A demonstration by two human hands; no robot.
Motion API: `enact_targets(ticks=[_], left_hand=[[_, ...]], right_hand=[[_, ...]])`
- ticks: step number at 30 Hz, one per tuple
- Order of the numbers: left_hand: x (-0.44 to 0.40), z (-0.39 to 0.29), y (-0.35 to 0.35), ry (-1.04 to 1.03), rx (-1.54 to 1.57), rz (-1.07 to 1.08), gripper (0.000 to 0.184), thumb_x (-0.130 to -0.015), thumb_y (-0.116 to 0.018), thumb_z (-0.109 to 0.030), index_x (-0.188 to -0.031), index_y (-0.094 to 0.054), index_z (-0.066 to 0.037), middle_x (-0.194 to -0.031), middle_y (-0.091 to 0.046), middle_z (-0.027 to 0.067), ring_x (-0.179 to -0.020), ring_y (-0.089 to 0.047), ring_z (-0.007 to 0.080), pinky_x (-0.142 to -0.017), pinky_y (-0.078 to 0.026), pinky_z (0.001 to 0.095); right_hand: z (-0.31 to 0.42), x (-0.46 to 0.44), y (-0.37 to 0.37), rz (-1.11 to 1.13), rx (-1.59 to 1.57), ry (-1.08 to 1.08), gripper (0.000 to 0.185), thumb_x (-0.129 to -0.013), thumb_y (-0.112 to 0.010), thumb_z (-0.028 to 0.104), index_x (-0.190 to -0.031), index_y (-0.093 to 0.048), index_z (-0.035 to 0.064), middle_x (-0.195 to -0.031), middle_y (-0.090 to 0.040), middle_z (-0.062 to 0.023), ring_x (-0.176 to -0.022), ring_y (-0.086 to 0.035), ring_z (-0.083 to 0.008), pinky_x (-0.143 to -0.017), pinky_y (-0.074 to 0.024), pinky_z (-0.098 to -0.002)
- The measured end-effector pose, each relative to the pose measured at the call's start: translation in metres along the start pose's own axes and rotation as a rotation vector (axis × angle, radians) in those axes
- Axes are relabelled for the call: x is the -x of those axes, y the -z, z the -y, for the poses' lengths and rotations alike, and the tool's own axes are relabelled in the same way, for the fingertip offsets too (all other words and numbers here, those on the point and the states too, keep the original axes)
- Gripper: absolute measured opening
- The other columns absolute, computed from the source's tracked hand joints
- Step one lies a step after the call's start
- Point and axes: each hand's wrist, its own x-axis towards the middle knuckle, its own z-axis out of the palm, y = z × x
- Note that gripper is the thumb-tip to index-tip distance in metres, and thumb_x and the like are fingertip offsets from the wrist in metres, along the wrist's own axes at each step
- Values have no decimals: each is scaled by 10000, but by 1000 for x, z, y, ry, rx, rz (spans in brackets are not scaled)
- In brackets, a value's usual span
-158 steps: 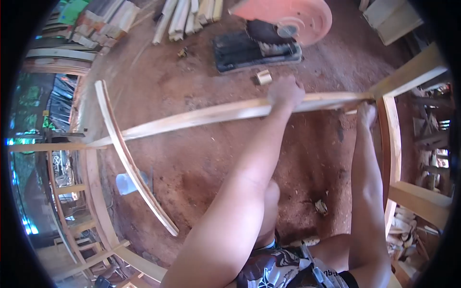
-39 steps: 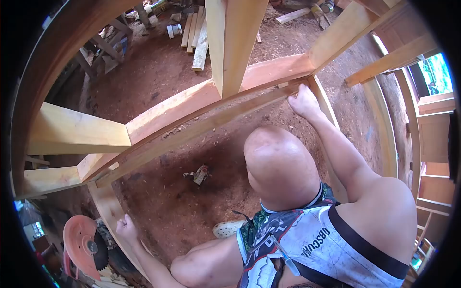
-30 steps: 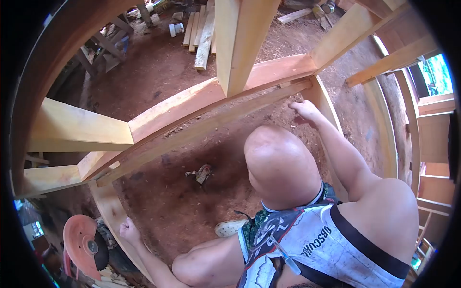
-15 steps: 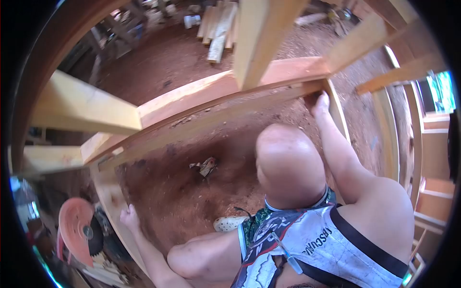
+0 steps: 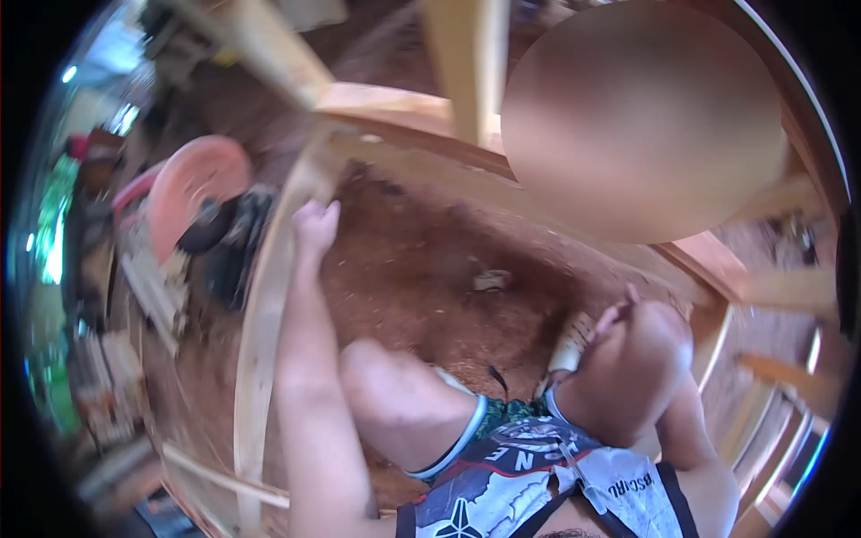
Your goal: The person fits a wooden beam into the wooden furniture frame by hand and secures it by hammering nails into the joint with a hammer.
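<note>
My left hand (image 5: 316, 224) is closed on the inner edge of the left board (image 5: 260, 359) of a wooden frame. My right hand (image 5: 619, 311) is near my raised knee and a pale perforated shoe (image 5: 570, 345); the knee hides part of it. Its visible fingers are somewhat apart, and nothing shows in them. The frame's far rail (image 5: 395, 104) runs across beyond my legs, with an upright post (image 5: 465, 72) rising from it. Motion blurs the picture.
A circular saw with an orange guard (image 5: 193, 193) stands beyond the left board, beside wood strips (image 5: 152, 291). A light scrap (image 5: 489, 280) lies on the dirt floor inside the frame. A large blurred oval hides the upper right.
The view has swung left, bringing the saw and left board higher and inward. My right hand has left the right-hand corner of the frame and come down beside the knee.
</note>
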Motion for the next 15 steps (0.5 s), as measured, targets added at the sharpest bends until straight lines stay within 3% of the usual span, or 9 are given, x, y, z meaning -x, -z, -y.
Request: enact_targets(ticks=[2,4,5,6,8,10,12,14,15], left_hand=[[-24,1,22,206,32,-61,409,-810,-743,-317,-727,-622,64,-669,-625,243,-614,-596,271,-646,-473,461],[-45,15,32,312,42,-206,534,-792,-738,-409,-847,-669,119,-857,-694,287,-820,-689,347,-760,-507,468],[-45,31,25,345,122,-291,558,-766,-743,-409,-856,-667,136,-891,-701,291,-852,-690,340,-779,-509,468],[-34,11,41,505,214,-182,519,-745,-733,-364,-860,-669,138,-907,-717,270,-866,-694,325,-783,-514,458],[3,-27,60,586,332,-186,458,-739,-685,-276,-962,-691,124,-944,-729,258,-908,-703,313,-801,-522,433],[16,43,21,555,286,-176,509,-743,-685,-241,-1147,-678,69,-1005,-742,209,-1017,-696,372,-924,-512,410],[40,57,16,649,426,-403,356,-809,-678,-308,-1028,-706,-28,-828,-721,119,-760,-695,318,-684,-544,421],[57,72,41,1152,1147,-224,245,-897,-626,-398,-825,-613,-164,-613,-534,4,-477,-507,181,-419,-373,352],[61,69,53,1152,1143,-270,245,-897,-626,-398,-825,-613,-164,-613,-534,4,-477,-507,181,-419,-373,352]], right_hand=[[49,-2,-22,184,75,-26,635,-997,-524,557,-999,-679,-59,-937,-713,-210,-897,-712,-313,-875,-570,-442],[100,-61,34,580,293,-238,706,-986,-513,590,-1112,-672,-87,-1050,-717,-238,-972,-711,-341,-906,-561,-435],[122,-71,12,712,485,-158,688,-991,-524,564,-1149,-664,-91,-1092,-711,-241,-1004,-706,-334,-913,-556,-424],[142,-74,-12,843,670,-73,672,-996,-536,539,-1185,-655,-95,-1135,-704,-244,-1035,-702,-327,-920,-551,-413],[164,-92,-46,847,996,-212,601,-1002,-563,482,-1212,-651,-75,-1181,-700,-208,-1083,-683,-290,-964,-526,-396],[153,-110,-76,792,1257,-440,487,-1003,-602,386,-1263,-645,-24,-1190,-706,-125,-1090,-664,-229,-998,-497,-378],[123,-110,-67,821,1247,-604,428,-986,-621,357,-1174,-668,-25,-1138,-700,-138,-1071,-654,-214,-981,-496,-371],[98,-85,-39,772,1037,-635,439,-978,-624,360,-1178,-663,-29,-1115,-696,-134,-1039,-650,-212,-952,-497,-363],[87,-74,-22,727,927,-633,445,-973,-626,361,-1179,-660,-32,-1103,-695,-132,-1023,-648,-211,-938,-498,-359]])
